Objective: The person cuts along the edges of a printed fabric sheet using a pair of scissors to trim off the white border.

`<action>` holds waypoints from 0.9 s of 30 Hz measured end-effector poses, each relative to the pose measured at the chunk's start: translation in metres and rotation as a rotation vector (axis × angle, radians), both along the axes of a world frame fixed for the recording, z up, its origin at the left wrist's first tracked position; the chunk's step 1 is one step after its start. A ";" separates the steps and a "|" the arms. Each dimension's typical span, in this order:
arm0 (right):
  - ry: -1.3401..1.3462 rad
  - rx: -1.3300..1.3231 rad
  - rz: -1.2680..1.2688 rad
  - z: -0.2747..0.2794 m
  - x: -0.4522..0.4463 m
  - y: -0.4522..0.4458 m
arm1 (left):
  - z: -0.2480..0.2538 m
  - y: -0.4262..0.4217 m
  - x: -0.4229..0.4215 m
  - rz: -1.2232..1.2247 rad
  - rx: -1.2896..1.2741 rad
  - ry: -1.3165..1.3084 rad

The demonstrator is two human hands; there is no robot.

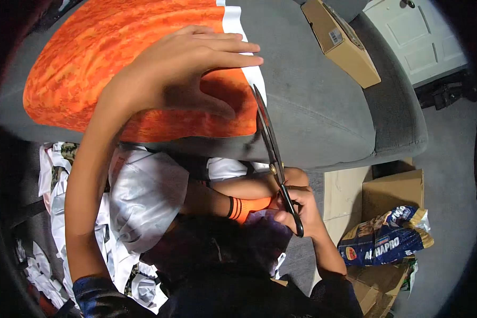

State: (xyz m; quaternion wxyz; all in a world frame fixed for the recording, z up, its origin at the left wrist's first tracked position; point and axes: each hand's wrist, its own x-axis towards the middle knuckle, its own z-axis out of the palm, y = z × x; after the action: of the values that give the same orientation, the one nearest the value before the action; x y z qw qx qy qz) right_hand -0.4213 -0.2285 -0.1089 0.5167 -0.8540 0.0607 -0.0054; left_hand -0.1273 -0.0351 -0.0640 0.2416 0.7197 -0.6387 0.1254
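Orange patterned fabric (90, 63) with a white strip (232, 24) along its right edge lies on the grey sofa seat (312, 100). My left hand (180, 69) rests on the fabric with its fingers spread, the fingertips reaching over the white strip. My right hand (302, 209) is wrapped round the handles of black scissors (270, 143). The blades point up and away from me, their tips at the white strip near the fabric's lower right corner. They look slightly parted.
A cardboard box (347, 47) sits on the sofa at the right. White fabric scraps (103, 228) lie at the lower left. On the right floor are another cardboard box (395, 191) and a blue printed bag (381, 241). A white door (416, 37) stands beyond.
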 end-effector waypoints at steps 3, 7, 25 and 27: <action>0.047 -0.057 -0.019 0.005 -0.002 0.001 | -0.005 -0.002 0.003 -0.025 -0.025 -0.031; -0.009 -0.057 -0.018 0.006 -0.002 0.001 | -0.004 -0.002 0.002 -0.007 -0.011 -0.036; 0.022 -0.045 -0.071 0.019 -0.001 0.016 | -0.006 -0.004 0.000 0.021 -0.004 -0.082; 0.028 -0.068 -0.063 0.019 -0.001 0.015 | -0.006 -0.004 0.001 0.033 -0.001 -0.100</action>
State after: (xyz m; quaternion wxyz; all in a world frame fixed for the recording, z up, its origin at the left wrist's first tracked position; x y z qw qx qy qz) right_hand -0.4222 -0.2130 -0.0899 0.4858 -0.8688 0.0949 -0.0118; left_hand -0.1265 -0.0387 -0.0700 0.2076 0.7230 -0.6379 0.1653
